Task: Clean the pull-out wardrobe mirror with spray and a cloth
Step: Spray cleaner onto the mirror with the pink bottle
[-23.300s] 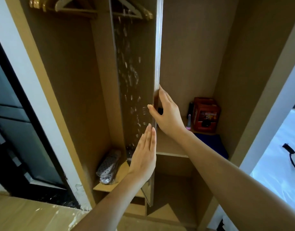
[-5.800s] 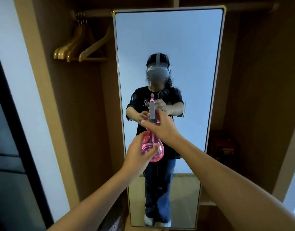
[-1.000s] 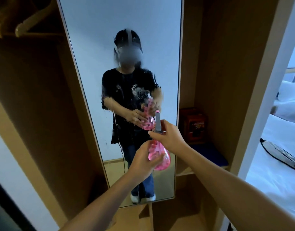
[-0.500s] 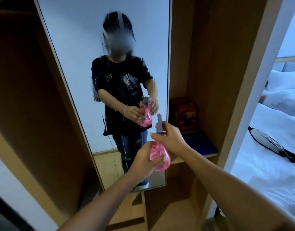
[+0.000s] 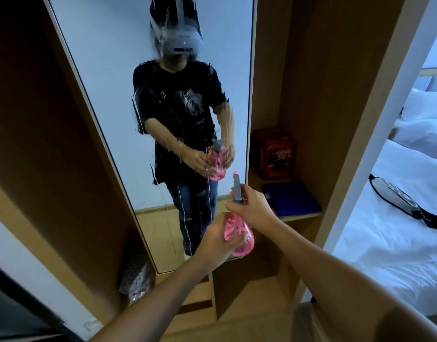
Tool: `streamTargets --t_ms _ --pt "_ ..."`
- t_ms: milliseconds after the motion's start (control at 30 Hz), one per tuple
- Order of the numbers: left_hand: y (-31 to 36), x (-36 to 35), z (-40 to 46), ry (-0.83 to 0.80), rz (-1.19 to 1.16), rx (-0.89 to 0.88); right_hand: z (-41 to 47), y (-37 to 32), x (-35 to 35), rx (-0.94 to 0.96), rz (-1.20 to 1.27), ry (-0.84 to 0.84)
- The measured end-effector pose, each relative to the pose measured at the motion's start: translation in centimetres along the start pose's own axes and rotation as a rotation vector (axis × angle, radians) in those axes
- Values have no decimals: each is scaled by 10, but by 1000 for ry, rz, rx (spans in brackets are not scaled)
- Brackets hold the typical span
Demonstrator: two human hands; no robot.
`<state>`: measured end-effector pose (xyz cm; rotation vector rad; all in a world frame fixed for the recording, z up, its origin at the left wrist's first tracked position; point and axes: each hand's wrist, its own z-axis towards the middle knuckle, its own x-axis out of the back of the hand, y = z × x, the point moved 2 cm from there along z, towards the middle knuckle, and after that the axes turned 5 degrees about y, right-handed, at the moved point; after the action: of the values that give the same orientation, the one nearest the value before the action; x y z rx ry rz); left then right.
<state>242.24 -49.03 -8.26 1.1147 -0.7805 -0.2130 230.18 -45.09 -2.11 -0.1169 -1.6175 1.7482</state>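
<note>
- The mirror (image 5: 108, 99) stands upright just beyond both grips, tall and narrow with its long axis vertical. Its lower edge sits below and ahead of the hands. Wet streaks and runs cover the middle of the glass, and thin trails reach down toward the bottom; the upper left looks mostly dry.
- The right hand (image 5: 253, 208) is the nearer one to the glass. It is closed around the neck of the bottle (image 5: 239, 234), fingers curled by the grey spray head, whose nozzle points up and forward at the mirror.
- The left hand (image 5: 216, 240) sits lower and a little nearer the body, cupping the bottle's round pink belly from the left, fingers wrapped on it.
- The bottle is clear pink, held roughly upright between the two grips, close in front of the mirror's lower right part.
- No cloth is in view, so my guess is that spraying is the step in hand and wiping comes after.
</note>
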Motion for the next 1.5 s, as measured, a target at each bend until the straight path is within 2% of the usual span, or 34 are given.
streamTargets --t_ms 667,833,1200,1500 --pt "-19 -2 -14 -25 -95 81 -12 8 -17 18 -87 -90" --pt "-26 10 -19 -2 -99 90 -11 5 -34 42 -68 -147" --pt "-32 28 -26 34 -60 80 -6 4 -57 74 -102 -126" --pt "-39 41 -33 69 -70 97 -5 -2 -72 88 -82 -179"
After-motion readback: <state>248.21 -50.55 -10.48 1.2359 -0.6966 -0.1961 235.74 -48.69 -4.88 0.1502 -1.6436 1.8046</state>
